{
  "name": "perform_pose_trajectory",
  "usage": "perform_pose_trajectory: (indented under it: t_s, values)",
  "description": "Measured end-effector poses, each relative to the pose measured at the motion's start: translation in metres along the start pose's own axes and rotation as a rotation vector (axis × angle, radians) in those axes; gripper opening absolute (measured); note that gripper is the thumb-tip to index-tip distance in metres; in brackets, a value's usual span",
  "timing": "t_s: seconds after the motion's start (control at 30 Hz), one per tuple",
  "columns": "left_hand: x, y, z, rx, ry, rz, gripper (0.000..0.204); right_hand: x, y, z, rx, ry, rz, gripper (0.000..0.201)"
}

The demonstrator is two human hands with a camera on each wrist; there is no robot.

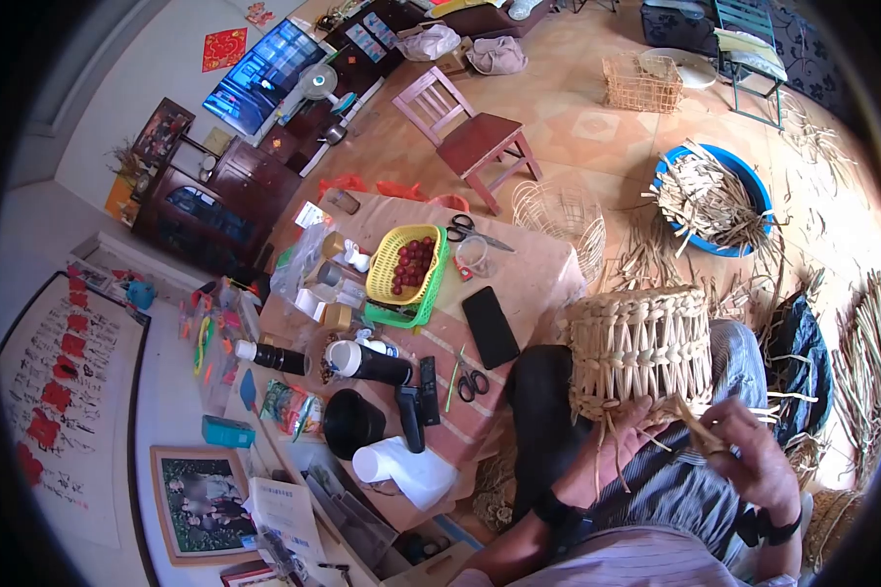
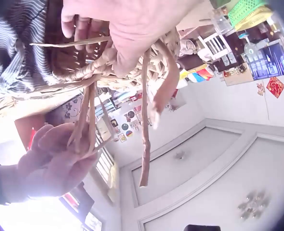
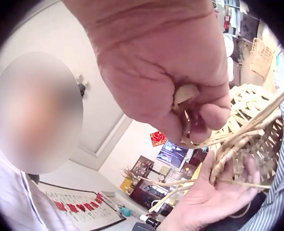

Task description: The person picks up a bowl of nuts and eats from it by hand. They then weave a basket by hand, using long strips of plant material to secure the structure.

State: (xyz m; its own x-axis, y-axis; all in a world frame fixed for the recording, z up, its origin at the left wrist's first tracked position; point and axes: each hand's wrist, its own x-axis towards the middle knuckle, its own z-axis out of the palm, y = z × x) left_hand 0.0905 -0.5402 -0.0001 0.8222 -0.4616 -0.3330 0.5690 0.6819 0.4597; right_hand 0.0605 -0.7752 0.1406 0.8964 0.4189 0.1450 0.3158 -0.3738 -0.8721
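Observation:
A woven straw basket (image 1: 641, 342) lies across the person's lap, its braided edge towards the body. The left hand (image 1: 612, 450) grips that edge; in the left wrist view its thumb is outside and its fingers (image 2: 86, 33) reach inside. Beside it, the right hand (image 1: 754, 458) pinches straw strands (image 2: 90, 113) pulled out from the edge, with its fingers curled round them in the right wrist view. Other loose strand ends (image 2: 145, 144) stick out past the left hand.
At the left, a table (image 1: 548, 259) bears a phone (image 1: 490, 328), scissors (image 1: 472, 385), bottles and a yellow basket (image 1: 382, 264) of red fruit. A blue tub (image 1: 722, 247) of straw stands on the floor ahead. More straw (image 1: 861, 362) lies at the right, and a wooden chair (image 1: 480, 142) stands beyond the table.

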Motion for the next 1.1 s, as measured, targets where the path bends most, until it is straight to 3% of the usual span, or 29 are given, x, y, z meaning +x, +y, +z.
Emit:
perform_pose_trajectory:
  t_s: [0.07, 0.13, 0.17, 0.2, 0.27, 0.4, 0.5, 0.57, 0.67, 0.73, 0.83, 0.9, 1.0, 1.03, 1.07, 1.1]
  values:
    - [-0.003, 0.003, 0.01, 0.035, -0.03, 0.006, 0.049, -0.019, 0.011, 0.0, 0.394, 0.223, 0.119, 0.021]
    - [-0.005, 0.004, 0.014, 0.061, -0.046, 0.011, 0.051, -0.031, 0.009, -0.021, 0.587, 0.188, 0.226, 0.028]
    - [-0.006, 0.003, 0.013, 0.07, -0.048, 0.015, 0.051, -0.034, 0.02, -0.016, 0.651, 0.271, 0.115, 0.033]
    - [-0.007, 0.0, 0.01, 0.076, -0.047, 0.019, 0.051, -0.037, 0.02, -0.018, 0.725, 0.337, 0.163, 0.036]
    - [-0.008, -0.012, -0.005, 0.076, -0.049, 0.008, 0.049, -0.039, 0.037, -0.017, 0.714, 0.464, 0.195, 0.038]
    - [-0.018, -0.017, -0.025, 0.134, -0.068, -0.041, 0.046, -0.036, 0.063, -0.025, 0.929, 0.471, 0.229, 0.033]
    - [-0.023, -0.007, -0.003, 0.121, 0.032, 0.011, 0.044, -0.047, 0.101, -0.028, 0.961, 0.56, 0.271, 0.024]
    - [-0.025, -0.006, -0.009, 0.116, 0.016, 0.009, 0.051, -0.051, 0.106, -0.031, 0.792, 0.485, 0.358, 0.022]
    - [-0.029, -0.019, -0.029, 0.13, -0.071, 0.017, 0.047, -0.056, 0.107, -0.03, 0.521, 0.317, 0.503, 0.021]
    - [-0.025, -0.038, -0.066, 0.131, -0.054, -0.032, 0.048, -0.043, 0.087, -0.03, -0.156, 0.099, 0.405, 0.021]
    - [-0.021, -0.041, -0.084, 0.095, -0.078, -0.088, 0.044, -0.053, 0.104, -0.018, -0.352, 0.181, 0.315, 0.021]
    - [-0.02, -0.037, -0.07, 0.071, -0.033, -0.039, 0.037, -0.057, 0.106, -0.023, -0.518, 0.179, 0.31, 0.022]
    - [-0.025, -0.017, -0.043, 0.003, -0.134, 0.021, 0.017, -0.072, 0.137, -0.031, -0.847, 0.193, 0.171, 0.021]
    - [-0.025, -0.03, -0.067, -0.033, -0.039, 0.039, 0.023, -0.076, 0.15, -0.038, -0.965, 0.207, 0.196, 0.017]
    - [-0.026, -0.037, -0.081, -0.066, 0.055, 0.061, 0.029, -0.075, 0.147, -0.051, -0.882, 0.223, 0.352, 0.007]
    - [-0.025, -0.048, -0.096, -0.051, 0.107, 0.046, 0.032, -0.079, 0.14, -0.061, -0.905, 0.263, 0.377, 0.016]
